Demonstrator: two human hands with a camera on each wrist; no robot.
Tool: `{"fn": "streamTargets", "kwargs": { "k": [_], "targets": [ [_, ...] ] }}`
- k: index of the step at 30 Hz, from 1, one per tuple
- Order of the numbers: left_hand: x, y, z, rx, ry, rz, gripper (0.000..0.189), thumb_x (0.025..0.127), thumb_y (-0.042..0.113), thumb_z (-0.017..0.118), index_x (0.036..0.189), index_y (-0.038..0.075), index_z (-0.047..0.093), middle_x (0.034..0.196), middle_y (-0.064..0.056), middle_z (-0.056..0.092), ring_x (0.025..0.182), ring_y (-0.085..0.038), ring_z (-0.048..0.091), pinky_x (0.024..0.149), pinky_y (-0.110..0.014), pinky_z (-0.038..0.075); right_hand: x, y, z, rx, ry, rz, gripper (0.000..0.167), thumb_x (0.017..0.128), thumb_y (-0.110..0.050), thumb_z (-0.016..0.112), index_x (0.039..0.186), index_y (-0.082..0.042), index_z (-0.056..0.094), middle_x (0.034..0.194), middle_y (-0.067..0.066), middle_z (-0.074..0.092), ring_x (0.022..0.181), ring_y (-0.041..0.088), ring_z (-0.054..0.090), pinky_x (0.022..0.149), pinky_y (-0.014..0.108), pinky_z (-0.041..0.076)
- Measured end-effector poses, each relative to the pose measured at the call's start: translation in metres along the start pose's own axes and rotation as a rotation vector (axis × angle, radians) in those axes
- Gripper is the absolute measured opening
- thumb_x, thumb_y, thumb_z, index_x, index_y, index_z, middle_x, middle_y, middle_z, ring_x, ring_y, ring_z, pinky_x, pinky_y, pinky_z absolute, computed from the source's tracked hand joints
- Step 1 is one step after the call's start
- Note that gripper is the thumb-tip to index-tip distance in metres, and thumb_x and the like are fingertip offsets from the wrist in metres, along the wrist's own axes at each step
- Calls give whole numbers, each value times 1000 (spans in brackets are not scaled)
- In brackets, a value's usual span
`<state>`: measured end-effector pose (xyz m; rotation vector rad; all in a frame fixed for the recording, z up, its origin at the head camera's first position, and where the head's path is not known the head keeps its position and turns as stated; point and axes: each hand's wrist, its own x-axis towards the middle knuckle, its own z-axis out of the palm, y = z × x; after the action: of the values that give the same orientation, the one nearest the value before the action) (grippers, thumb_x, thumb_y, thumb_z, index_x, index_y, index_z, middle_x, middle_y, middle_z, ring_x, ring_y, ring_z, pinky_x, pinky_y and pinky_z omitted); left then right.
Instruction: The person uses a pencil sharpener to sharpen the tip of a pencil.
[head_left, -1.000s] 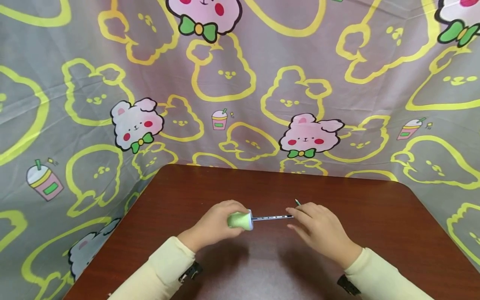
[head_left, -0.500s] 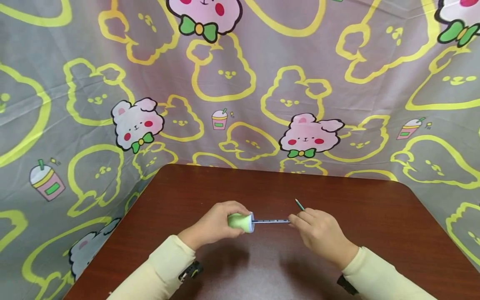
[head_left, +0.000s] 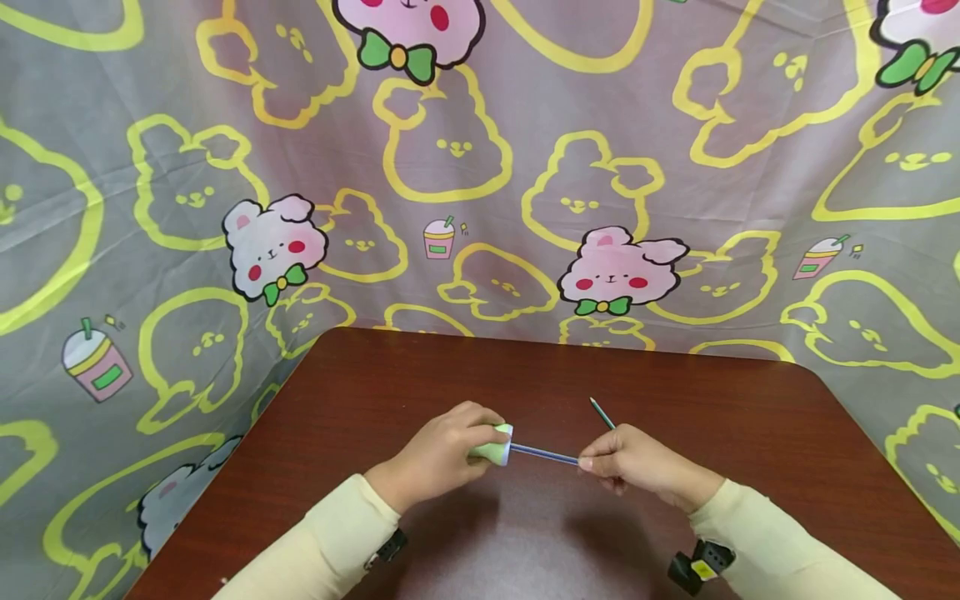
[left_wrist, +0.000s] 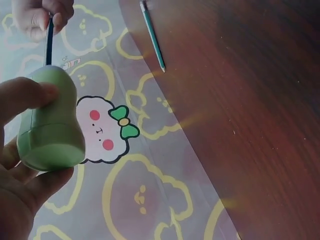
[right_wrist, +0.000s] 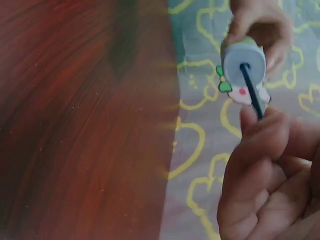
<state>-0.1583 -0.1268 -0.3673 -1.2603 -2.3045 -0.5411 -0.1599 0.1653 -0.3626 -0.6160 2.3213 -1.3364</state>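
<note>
A light green pencil sharpener (head_left: 491, 452) with a pale end face lies in the grip of my left hand (head_left: 438, 454), above the table. In the left wrist view, thumb and fingers wrap the sharpener's waisted green body (left_wrist: 52, 125). A dark blue pencil (head_left: 544, 454) runs from the sharpener toward my right hand (head_left: 637, 465), which pinches its other end between thumb and fingers. The right wrist view shows the pencil (right_wrist: 254, 92) entering a round hole in the sharpener's pale face (right_wrist: 232, 72); its tip is hidden inside.
A teal pencil (head_left: 602, 412) rests on the dark brown table (head_left: 420, 375) just beyond my right hand, its sharpened tip pointing away. Behind the table hangs a grey cartoon-print cloth (head_left: 495, 225), which also covers the left and right sides.
My right hand has closed on the pencil's end and turned, so its thumb now shows on top. The left hand has tilted slightly with the sharpener, and the pencil now slopes down to the right.
</note>
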Motion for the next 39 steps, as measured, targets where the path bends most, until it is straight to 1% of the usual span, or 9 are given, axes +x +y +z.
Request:
{"fn": "streamTargets", "kwargs": {
  "k": [3,8,11,15,19,23,31,36,39],
  "targets": [
    [0,-1,1,26,15,7,36,65,1,81,99,12,73,108,-4,65,100,-17,60,81,-24,52,1,0,0,26,-10,33,19,93,-13,60,92,3,70,62,2,54,57,12,50,52,27,45],
    [0,-3,2,-24,5,-65,35,68,4,81,101,11,72,107,-3,65,100,-17,60,83,-27,51,1,-1,6,-307,161,-85,32,94,-28,62,113,-4,69,96,7,70,88,24,64,72,40,53],
    [-2,-6,2,-115,-26,-156,36,71,6,81,105,9,70,108,-3,66,101,-18,60,86,-28,50,-2,3,9,-599,356,-304,43,92,-41,62,121,-9,67,112,5,68,103,25,63,81,46,52],
    [-3,-9,-2,-292,-58,-302,37,72,4,79,108,7,70,108,-3,67,99,-18,61,84,-28,50,1,11,10,-945,633,-744,41,98,-41,51,110,-7,71,95,3,68,85,22,64,71,42,52],
    [-3,-9,-7,-431,-98,-386,38,73,4,78,110,7,70,109,-4,67,95,-17,60,76,-25,50,9,15,9,-1058,757,-1066,33,102,-23,45,92,-5,71,78,0,63,65,18,56,58,35,47],
    [-3,-8,-7,-443,-112,-375,37,73,3,78,109,6,70,109,-5,67,95,-16,60,74,-24,49,13,15,10,-1065,794,-1168,30,101,-17,47,85,-4,68,71,-1,60,57,17,49,50,29,42],
    [-1,-3,-4,-143,36,-89,35,68,1,79,103,6,72,106,-5,67,100,-18,61,84,-26,51,4,14,15,-899,664,-873,32,99,-25,53,82,-7,72,71,-4,65,59,9,56,52,26,47],
    [0,-2,-1,12,75,55,37,65,-3,79,99,10,73,106,-6,65,100,-18,60,80,-24,52,-4,8,11,-305,192,-308,15,91,-15,65,89,-3,73,68,-4,62,61,5,53,54,24,45],
    [-1,-2,0,38,66,80,38,64,-5,78,98,12,72,106,-6,64,100,-18,60,79,-23,52,-2,6,6,12,43,-4,18,93,-11,60,92,4,71,63,-1,51,57,7,45,52,23,39]
  ]
}}
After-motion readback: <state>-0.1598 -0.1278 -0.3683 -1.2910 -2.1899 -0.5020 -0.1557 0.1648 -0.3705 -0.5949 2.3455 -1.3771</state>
